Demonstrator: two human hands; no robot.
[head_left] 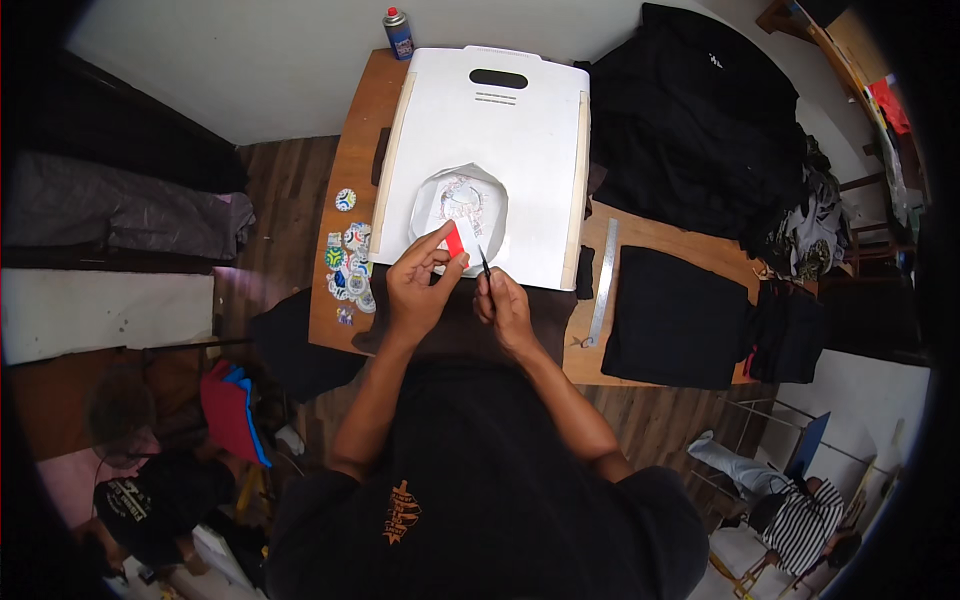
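My left hand (pixel 416 292) pinches a small red-and-white piece (pixel 456 243), flat like a label or patch, between thumb and fingers. Close beside it, my right hand (pixel 508 312) is closed around a slim dark-handled tool (pixel 486 264). A thin pointed blade stands up from that tool toward the piece; I cannot tell whether it is a pair of snips or a knife. Both hands are over the near edge of a white board (pixel 535 130) with a slot handle. A many-sided white paper tray (pixel 497 200) sits on the board, holding scraps with reddish marks.
Round colourful patches (pixel 350 275) lie at the table's left side. A blue gas canister (pixel 398 35) with a red cap stands behind. To the right are a steel ruler (pixel 604 285), folded black cloth (pixel 675 315) and a black cloth heap (pixel 690 110). Two people work nearby.
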